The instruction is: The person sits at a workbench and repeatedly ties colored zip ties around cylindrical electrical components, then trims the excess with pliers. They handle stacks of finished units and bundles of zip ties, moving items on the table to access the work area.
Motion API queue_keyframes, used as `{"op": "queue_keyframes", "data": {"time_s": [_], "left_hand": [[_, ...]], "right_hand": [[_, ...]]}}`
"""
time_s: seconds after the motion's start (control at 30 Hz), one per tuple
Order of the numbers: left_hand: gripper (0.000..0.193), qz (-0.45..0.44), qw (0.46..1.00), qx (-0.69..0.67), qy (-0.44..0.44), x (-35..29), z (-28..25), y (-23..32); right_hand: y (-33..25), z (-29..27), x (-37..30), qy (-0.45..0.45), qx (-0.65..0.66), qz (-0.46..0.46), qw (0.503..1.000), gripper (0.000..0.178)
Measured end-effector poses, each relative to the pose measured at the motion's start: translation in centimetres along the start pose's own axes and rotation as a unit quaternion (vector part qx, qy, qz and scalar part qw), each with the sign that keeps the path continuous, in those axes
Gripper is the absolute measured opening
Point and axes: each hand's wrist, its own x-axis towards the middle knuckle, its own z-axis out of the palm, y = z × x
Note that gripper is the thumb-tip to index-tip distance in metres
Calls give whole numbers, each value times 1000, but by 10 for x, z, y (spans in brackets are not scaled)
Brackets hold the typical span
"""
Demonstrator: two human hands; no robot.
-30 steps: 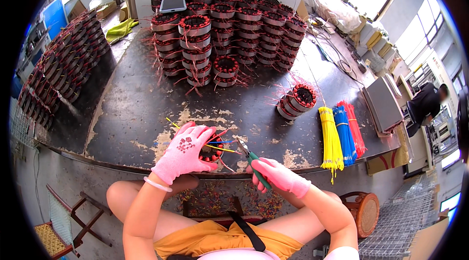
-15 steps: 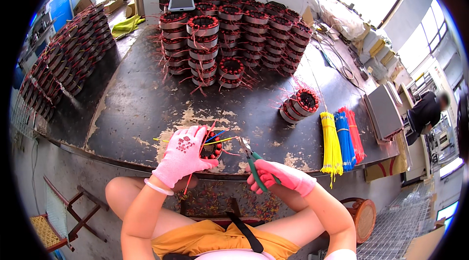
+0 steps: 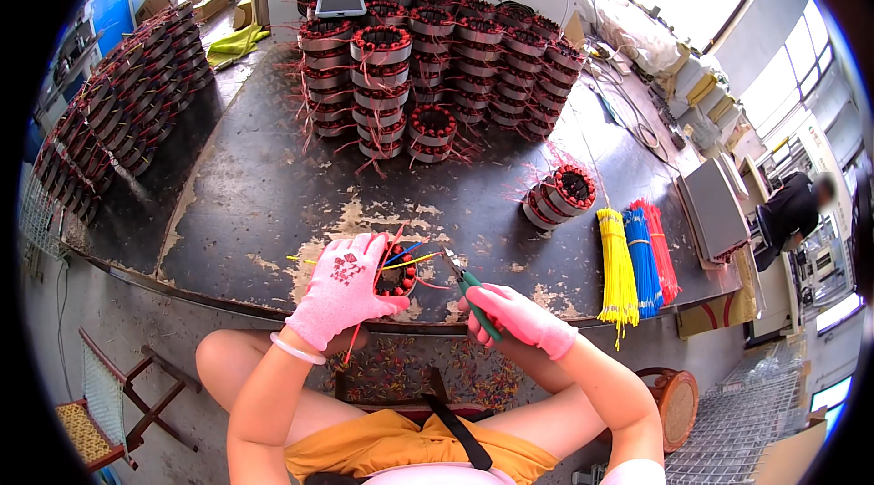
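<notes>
My left hand, in a pink patterned glove, closes round the left side of a wound motor stator at the near table edge. The thumb lies along the stator's near side; the fingertips are partly hidden. Yellow, blue and red leads stick out from the stator, with a yellow lead pointing right. In my right hand, also pink-gloved, are green-handled cutting pliers, gripped by the handles. Their jaws point up and left, close to the yellow lead's end; whether they touch it I cannot tell.
Stacked stators fill the far middle, with a tablet-like device on top. A short stator stack stands to the right, near yellow, blue and red wire bundles. More stators line the left. A person is far right.
My right hand has turned and shifted slightly left and upward, and the pliers' handles look closer together. The pliers' jaws have moved up a little. My left hand and the stator stay nearly still.
</notes>
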Motion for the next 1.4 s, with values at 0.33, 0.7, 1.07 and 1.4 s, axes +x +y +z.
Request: {"op": "queue_keyframes", "data": {"time_s": [0.33,0.7,1.07,1.4], "left_hand": [[90,-165,983,80,32,-1,16,21],[92,-140,987,70,22,-2,15,12],[99,-144,987,70,-7,-1,8,15],[102,-144,988,62,-11,-3,8,12]], "right_hand": [[17,-18,-3,-94,121,41,987,61],[5,-7,-4,-71,64,46,994,60],[-1,-1,2,-44,27,29,998,55],[1,3,3,8,17,14,1000,46]]}}
